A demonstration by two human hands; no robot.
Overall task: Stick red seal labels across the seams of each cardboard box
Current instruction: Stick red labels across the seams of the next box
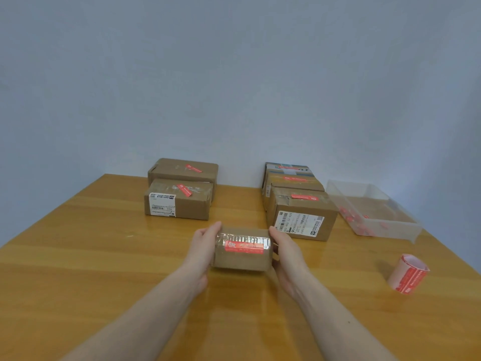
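Observation:
A small cardboard box [242,259] sits at the middle of the wooden table [104,256], with a red seal label [243,246] stuck along its taped top. My left hand [204,246] grips its left end and my right hand [286,252] grips its right end. A roll of red seal labels [408,274] stands on the table to the right, apart from both hands.
Two sealed boxes [179,198] lie at the back left, each with a red label. A row of three labelled boxes [302,212] stands at the back right. A clear plastic bin [372,212] with red scraps sits at the far right. A pale wall rises behind.

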